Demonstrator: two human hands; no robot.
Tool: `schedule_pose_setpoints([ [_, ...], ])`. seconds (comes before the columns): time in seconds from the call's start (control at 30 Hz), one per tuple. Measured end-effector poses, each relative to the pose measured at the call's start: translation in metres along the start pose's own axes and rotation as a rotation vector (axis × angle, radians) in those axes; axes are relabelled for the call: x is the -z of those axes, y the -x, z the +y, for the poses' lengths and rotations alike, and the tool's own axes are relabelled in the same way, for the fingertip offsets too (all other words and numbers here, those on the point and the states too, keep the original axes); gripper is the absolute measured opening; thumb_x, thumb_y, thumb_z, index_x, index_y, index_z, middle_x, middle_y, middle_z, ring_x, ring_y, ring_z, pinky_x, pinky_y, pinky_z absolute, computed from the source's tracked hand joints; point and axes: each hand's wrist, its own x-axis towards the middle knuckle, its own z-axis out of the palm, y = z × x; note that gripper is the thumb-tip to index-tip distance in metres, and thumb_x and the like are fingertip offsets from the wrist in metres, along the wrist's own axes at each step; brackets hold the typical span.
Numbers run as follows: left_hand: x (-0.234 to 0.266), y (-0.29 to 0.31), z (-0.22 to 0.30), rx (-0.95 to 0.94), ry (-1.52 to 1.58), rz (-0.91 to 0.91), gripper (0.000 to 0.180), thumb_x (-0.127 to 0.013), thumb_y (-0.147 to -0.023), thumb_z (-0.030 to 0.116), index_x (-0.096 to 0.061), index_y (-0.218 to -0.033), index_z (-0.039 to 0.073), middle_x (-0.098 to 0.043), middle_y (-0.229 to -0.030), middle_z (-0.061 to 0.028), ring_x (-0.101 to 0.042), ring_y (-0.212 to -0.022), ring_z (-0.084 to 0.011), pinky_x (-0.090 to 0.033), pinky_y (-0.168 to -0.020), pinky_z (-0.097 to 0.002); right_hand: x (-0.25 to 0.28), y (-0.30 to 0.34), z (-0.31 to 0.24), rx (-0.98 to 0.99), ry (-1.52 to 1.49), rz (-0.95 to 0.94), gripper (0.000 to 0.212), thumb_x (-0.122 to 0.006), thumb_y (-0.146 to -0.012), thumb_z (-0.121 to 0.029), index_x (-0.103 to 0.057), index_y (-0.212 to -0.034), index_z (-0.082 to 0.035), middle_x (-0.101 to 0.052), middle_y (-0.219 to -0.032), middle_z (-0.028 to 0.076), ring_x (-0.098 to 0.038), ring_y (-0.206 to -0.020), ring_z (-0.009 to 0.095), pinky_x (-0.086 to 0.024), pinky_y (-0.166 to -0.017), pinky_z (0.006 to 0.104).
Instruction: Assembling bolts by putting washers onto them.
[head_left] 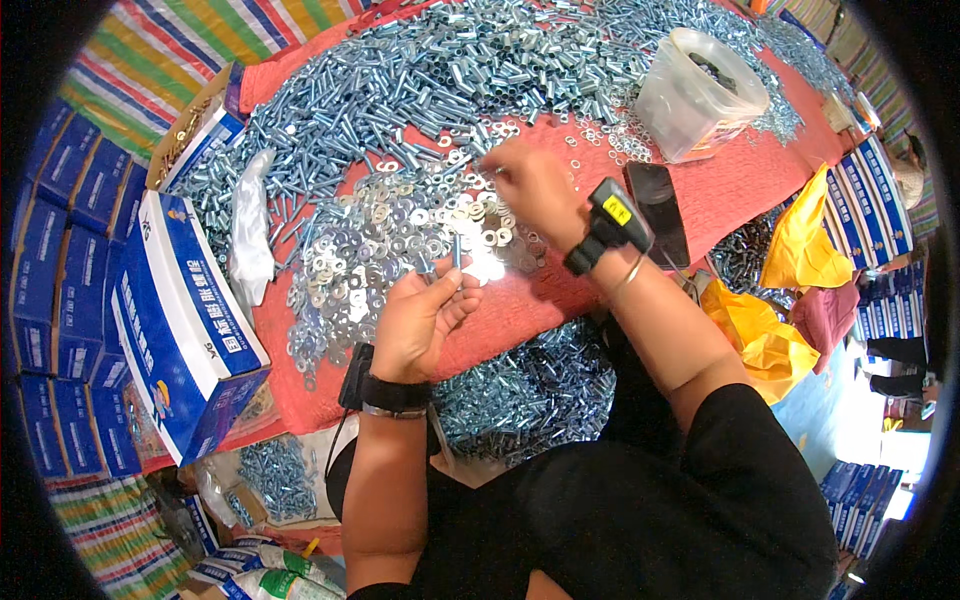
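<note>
2 hands busy: left hand [415, 320] pinched bolt [457, 250] upright, near washer pile [400, 225]; right hand [535, 185] fingers closed, picking washer at pile's far right. Assembly step; threading needs alignment.

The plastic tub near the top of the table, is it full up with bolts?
No, the clear plastic tub looks mostly empty, with only a few dark pieces in it, while the bolts lie heaped on the red table around it.

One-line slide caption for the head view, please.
Left hand holds a bolt upright while right hand reaches into the pile of washers on the red cloth.
</note>
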Motion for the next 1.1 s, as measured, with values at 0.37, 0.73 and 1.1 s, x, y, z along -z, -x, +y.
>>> schedule_pose_setpoints([
  [0.37,0.001,-0.002,0.002,-0.05,0.0,-0.006,0.019,-0.052,-0.092,0.008,-0.052,-0.107,-0.002,-0.059,-0.087,-0.007,-0.06,-0.073,-0.0123,-0.052,-0.065,-0.0201,-0.004,-0.014,0.09,-0.169,0.443,-0.232,0.021,-0.055,-0.079,-0.011,-0.068,-0.095,-0.014,-0.065,-0.088,0.013,-0.061,-0.084,0.03,-0.048,-0.07,0.0416],
  [0.73,-0.003,-0.002,0.001,-0.065,0.027,-0.003,0.014,-0.054,-0.09,0.006,-0.051,-0.102,-0.002,-0.06,-0.087,-0.0098,-0.061,-0.072,-0.0134,-0.054,-0.064,-0.0223,0.024,-0.013,0.091,-0.298,0.188,-0.275,0.018,-0.069,-0.067,-0.016,-0.069,-0.082,-0.007,-0.068,-0.076,0.01,-0.065,-0.069,0.024,-0.05,-0.063,0.0338],
  [1.1,-0.01,-0.009,-0.001,-0.049,-0.113,0.011,0.016,-0.055,-0.091,0.012,-0.055,-0.101,0.0,-0.061,-0.079,-0.0037,-0.058,-0.063,-0.0087,-0.047,-0.054,-0.0184,0.037,-0.016,0.007,-0.218,-0.736,-0.572,0.016,-0.065,-0.08,-0.005,-0.067,-0.095,0.001,-0.067,-0.088,0.004,-0.062,-0.077,0.01,-0.05,-0.072,0.0232],
])
